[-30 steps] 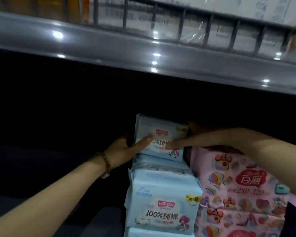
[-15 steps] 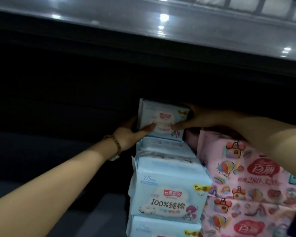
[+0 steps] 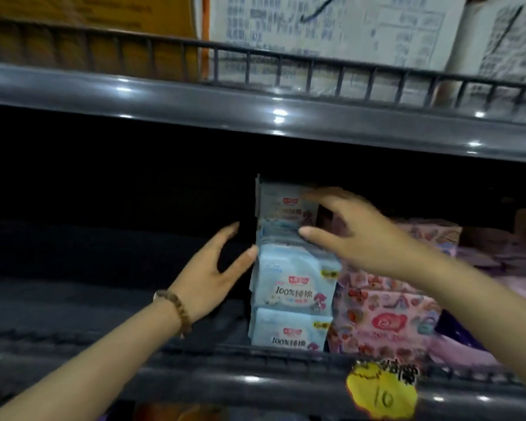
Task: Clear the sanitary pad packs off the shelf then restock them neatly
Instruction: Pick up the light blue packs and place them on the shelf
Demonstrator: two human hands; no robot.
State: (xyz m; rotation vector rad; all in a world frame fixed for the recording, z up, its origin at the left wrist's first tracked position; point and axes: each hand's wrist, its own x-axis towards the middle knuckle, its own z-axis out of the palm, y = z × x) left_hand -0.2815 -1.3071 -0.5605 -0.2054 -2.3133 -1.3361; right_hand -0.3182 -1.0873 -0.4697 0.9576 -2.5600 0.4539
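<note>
A column of light blue sanitary pad packs point(image 3: 293, 282) is seen in the centre of the frame, stacked one upon another on the dark shelf point(image 3: 170, 376). The top pack point(image 3: 281, 205) stands deeper in the shadow. Pink packs point(image 3: 386, 314) are placed just beside the column, to its right.

The left hand point(image 3: 214, 270) is held wide open, with fingers spread, and its thumb tip is at the left edge of the column; nothing is gripped by it. A beaded bracelet point(image 3: 176, 311) is worn on this wrist. The right hand point(image 3: 357, 238) is stretched over the upper packs with fingers straight and apart; nothing appears to be grasped, though because of blur a light touch cannot be excluded.

It is judged that the restocking part is in progress: several blue packs are already piled fairly straight, and the column is probably being squared from both sides. How many packs remain to be put back cannot be told, as the left part of the shelf is too dark.

A yellow price tag point(image 3: 381, 393) is fixed at the lower right.
</note>
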